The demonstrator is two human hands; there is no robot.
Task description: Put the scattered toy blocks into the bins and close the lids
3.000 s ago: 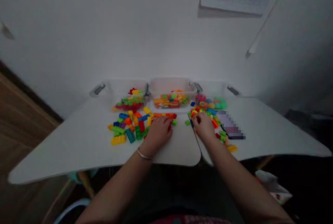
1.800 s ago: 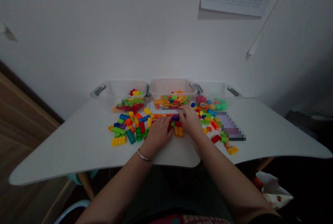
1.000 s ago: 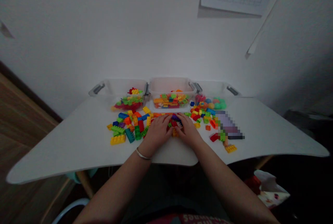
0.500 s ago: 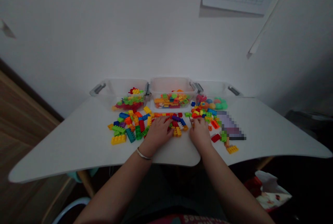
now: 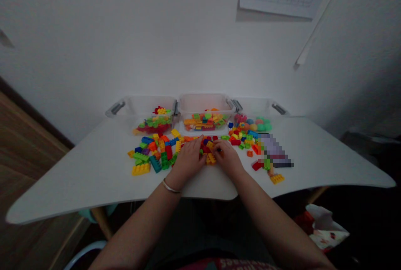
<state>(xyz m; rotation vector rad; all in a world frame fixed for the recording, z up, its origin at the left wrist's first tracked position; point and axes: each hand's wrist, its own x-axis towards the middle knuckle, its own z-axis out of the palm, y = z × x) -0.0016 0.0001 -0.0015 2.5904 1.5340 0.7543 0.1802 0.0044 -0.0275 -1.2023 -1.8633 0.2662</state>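
My left hand [image 5: 188, 161] and my right hand [image 5: 227, 159] lie close together at the middle of a white table [image 5: 78, 178]. Their fingertips meet over a small cluster of red and dark blue plastic building bricks [image 5: 206, 147]. A yellow brick [image 5: 210, 159] sits just below the fingers, between the two hands. My right fingertips touch a small orange-yellow brick [image 5: 209, 145]. The fingers hide whatever lies under them, so I cannot tell if either hand grips a brick.
Loose bricks spread left [image 5: 153, 151] and right [image 5: 244, 136] of my hands. Three clear plastic bins with grey latches [image 5: 205, 109] stand at the back, holding bricks. A pixelated flat object [image 5: 272, 151] lies at right. A plastic bag [image 5: 326, 228] sits below the table.
My right hand has moved left from over the right-hand bricks and now meets my left hand at the centre. The bricks between my hands have shifted.
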